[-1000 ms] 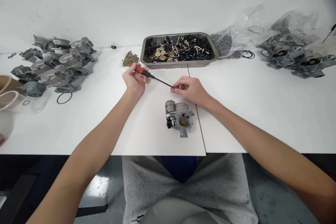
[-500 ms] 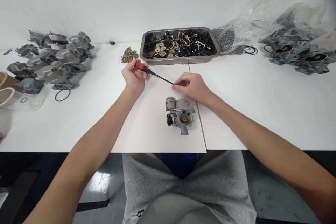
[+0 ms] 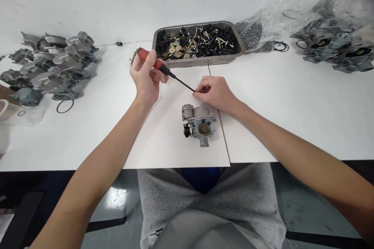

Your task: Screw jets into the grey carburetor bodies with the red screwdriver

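My left hand (image 3: 147,76) is wrapped round the red handle of a screwdriver (image 3: 165,69), whose dark shaft slants down to the right. At its tip, the thumb and fingers of my right hand (image 3: 214,91) are pinched together; whatever small piece they may hold is too small to make out. Just below the hands, a grey metal carburetor (image 3: 201,124) rests on the white table, its round bore facing me and a black and brass fitting on its left side. Behind my left hand a pile of small brass parts (image 3: 134,55) is mostly hidden.
A metal tray (image 3: 198,62) of black and brass parts stands at the back. Several carburetors (image 3: 49,64) are heaped at left beside a black ring (image 3: 64,106) and a clear cup (image 3: 32,116). Plastic bags of parts (image 3: 254,37) and more carburetors (image 3: 339,50) lie at right.
My left thumb has come over onto the red handle, and the handle has shifted slightly up and left. The tip stays at my right fingers. The view has moved a little.
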Motion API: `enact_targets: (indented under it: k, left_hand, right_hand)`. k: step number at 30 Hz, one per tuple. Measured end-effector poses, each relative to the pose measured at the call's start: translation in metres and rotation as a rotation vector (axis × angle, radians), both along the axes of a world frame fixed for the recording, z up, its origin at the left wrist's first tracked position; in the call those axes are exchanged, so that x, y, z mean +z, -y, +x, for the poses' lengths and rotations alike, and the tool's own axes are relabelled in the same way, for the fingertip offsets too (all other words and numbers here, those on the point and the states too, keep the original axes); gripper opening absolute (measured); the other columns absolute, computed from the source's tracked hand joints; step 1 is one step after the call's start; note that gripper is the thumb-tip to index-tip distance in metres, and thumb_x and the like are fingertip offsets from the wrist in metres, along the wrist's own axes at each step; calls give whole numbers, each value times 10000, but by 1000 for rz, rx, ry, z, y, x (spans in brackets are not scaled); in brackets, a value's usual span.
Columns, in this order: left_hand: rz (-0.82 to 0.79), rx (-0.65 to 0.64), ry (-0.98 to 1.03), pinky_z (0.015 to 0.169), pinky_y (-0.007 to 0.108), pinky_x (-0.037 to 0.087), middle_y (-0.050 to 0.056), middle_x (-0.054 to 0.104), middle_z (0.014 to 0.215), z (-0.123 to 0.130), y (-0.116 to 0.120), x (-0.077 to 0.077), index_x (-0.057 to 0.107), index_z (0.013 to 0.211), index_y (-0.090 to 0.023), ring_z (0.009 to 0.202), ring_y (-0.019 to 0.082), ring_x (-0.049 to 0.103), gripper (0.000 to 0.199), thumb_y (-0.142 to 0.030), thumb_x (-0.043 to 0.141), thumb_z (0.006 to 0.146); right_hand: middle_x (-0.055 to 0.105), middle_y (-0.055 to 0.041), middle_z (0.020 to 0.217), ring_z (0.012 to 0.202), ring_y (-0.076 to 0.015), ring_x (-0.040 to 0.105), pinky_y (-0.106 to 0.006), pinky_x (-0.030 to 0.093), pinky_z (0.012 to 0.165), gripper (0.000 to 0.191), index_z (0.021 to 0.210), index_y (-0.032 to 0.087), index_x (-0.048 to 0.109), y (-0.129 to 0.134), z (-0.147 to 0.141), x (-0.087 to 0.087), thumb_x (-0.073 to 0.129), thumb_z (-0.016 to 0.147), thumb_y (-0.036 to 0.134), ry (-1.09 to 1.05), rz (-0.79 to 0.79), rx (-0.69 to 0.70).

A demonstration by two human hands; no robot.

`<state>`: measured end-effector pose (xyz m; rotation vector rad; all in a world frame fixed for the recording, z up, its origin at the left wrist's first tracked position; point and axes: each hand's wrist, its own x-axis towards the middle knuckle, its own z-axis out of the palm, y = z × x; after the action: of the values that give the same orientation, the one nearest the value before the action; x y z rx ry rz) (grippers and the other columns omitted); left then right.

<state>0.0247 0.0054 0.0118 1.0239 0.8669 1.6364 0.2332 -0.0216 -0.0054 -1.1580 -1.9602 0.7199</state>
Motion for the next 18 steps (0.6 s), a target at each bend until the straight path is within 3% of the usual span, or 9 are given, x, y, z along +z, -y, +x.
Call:
enact_targets:
  k: [6,11,15,18]
  left_hand:
    - [-40,9,-4,442,267,265,-68,588,591,2,0,-1,512,859,-275,478,74,437,399,-661,592,800]
    - [-70,-78,127,465,243,190,-70,597,603,2,-2,-4,496,902,-250,491,54,393,371,-620,498,883]
    - [-59,-30,111,474,247,192,-53,606,618,1,-1,0,497,844,-237,487,52,406,424,-658,460,879]
    - [-72,25,20,448,268,219,-40,588,574,-3,0,8,506,788,-255,436,78,404,446,-700,506,821]
  right_hand:
    - [626,-15,688,618,-123,544,-281,426,619,69,627,148,685,1,1,1,692,688,181,1,19,-45]
    - [662,-33,756,670,-136,572,-292,449,668,137,765,138,723,0,2,8,731,701,259,82,-106,78]
    - [692,-66,935,791,-183,606,-330,486,729,435,1073,177,714,0,13,28,754,719,426,190,-210,159]
    - [687,-81,1071,919,-226,633,-374,521,806,497,1204,224,661,0,31,54,698,777,475,231,-263,196]
